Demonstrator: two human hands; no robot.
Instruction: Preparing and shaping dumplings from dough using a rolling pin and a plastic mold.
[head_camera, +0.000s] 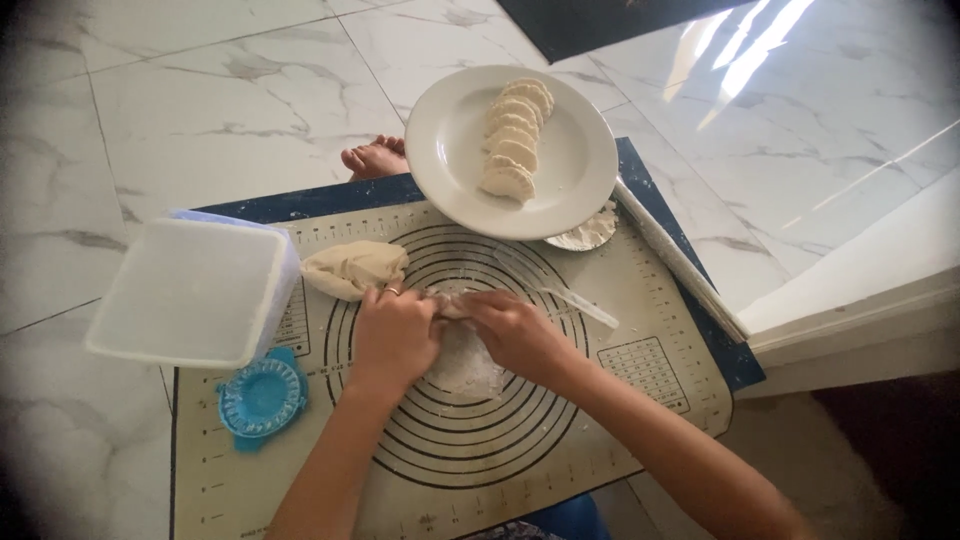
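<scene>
While dumplings (514, 138) line the plate (450, 150) at twelve o'clock, left hand (393, 332) and right hand (515, 330) together pinch a dough piece (452, 305).

Bright daylight, glare on floor (760, 60) upper right; dark vignetted corners.

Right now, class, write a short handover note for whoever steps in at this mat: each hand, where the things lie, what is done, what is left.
Left hand and right hand: both pinch one small dough piece between them, over the floured middle of the pastry mat.
Dough lump lies just beyond the left hand.
Blue dumpling press sits on the mat's left, below the lidded plastic box.
Done: a row of folded dumplings on the white plate.
Left: the piece in hand is not folded; the lump is still unused.
</scene>
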